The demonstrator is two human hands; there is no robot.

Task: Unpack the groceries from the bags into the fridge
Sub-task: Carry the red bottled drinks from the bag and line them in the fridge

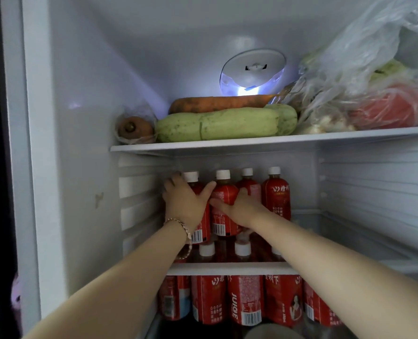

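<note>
Both my arms reach into the open fridge's middle level. My left hand (184,198), with a bracelet on the wrist, grips the leftmost red juice bottle (195,183) just below its white cap. My right hand (239,206) wraps around the second red bottle (224,192) at its middle. Two more red bottles (276,192) stand upright to the right in the same row. Several more red bottles (246,299) fill the level below the white shelf edge (230,268).
The top glass shelf (252,141) carries two pale green squashes (217,124), carrots (217,104) and plastic bags of vegetables (364,94). The fridge lamp (252,72) glows at the back. The right part of the middle level shows only ribbed wall (374,192).
</note>
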